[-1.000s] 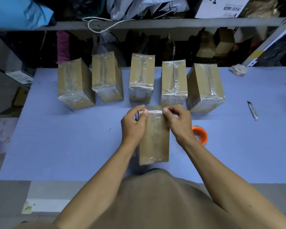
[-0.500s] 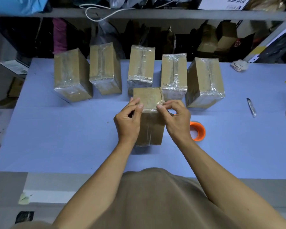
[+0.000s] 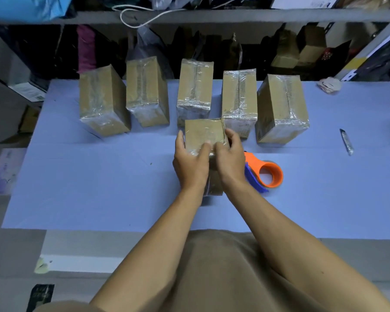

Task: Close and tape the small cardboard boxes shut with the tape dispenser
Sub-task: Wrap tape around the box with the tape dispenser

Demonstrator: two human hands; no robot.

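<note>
A small cardboard box point(image 3: 204, 135) stands upright on the blue table point(image 3: 88, 176), its taped end face turned up toward me. My left hand point(image 3: 189, 164) wraps its left side, fingers around the edge and thumb on the face. My right hand point(image 3: 229, 157) holds its right side, thumb pressing the face near the left thumb. An orange and blue tape dispenser point(image 3: 262, 173) lies on the table just right of my right wrist. Several taped boxes stand in a row behind, among them one point(image 3: 195, 91) directly behind the held box.
A small utility knife point(image 3: 346, 142) lies at the right of the table. Crumpled paper point(image 3: 329, 85) sits at the back right. Shelving with bags and cartons runs behind the table. A taped box point(image 3: 279, 109) stands close to my right hand.
The box went from lying flat to standing on end, closer to the back row. Both hands slid from its far end to gripping its sides. The tape dispenser is more exposed.
</note>
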